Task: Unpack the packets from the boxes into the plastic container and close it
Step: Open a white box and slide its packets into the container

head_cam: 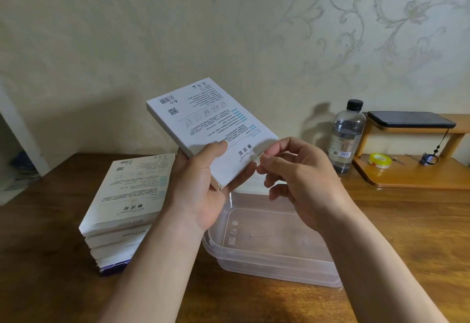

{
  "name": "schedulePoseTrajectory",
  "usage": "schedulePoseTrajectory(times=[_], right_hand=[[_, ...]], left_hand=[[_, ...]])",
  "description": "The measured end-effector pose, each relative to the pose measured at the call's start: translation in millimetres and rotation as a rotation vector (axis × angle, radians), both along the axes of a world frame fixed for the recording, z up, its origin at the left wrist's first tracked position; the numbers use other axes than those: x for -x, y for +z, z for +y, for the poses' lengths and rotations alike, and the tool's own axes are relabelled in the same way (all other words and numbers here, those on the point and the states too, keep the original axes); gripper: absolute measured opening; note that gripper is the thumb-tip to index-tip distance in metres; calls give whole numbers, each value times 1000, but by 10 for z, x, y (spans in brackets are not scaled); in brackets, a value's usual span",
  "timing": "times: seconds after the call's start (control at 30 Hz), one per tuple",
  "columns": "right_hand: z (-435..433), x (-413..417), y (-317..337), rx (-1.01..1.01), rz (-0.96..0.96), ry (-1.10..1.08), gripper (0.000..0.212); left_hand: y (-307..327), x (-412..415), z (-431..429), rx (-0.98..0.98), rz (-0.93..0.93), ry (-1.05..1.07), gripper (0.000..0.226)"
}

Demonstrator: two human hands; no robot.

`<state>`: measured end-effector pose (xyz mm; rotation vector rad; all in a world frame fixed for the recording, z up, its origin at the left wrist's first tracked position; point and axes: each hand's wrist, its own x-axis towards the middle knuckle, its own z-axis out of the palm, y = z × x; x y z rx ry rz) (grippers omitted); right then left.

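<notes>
Our left hand grips 1 white box by its near end, lifted over the open plastic container on the table. Its long axis runs away up-left. Our right hand, nearer the end flap, pinches that near corner with curled fingers.

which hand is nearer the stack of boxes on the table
Left. The left hand, gripping the white box, is just right of the stack of boxes; the right hand pinches that box's corner farther right, above the plastic container.
</notes>
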<state>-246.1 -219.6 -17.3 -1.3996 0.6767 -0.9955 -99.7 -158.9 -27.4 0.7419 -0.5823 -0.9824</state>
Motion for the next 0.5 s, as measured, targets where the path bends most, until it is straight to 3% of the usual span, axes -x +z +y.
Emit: schedulePoseTrajectory(times=[0.5], right_hand=[[-7,20,3,15,109,44,4]], left_hand=[[24,-105,21,8,41,16,42]])
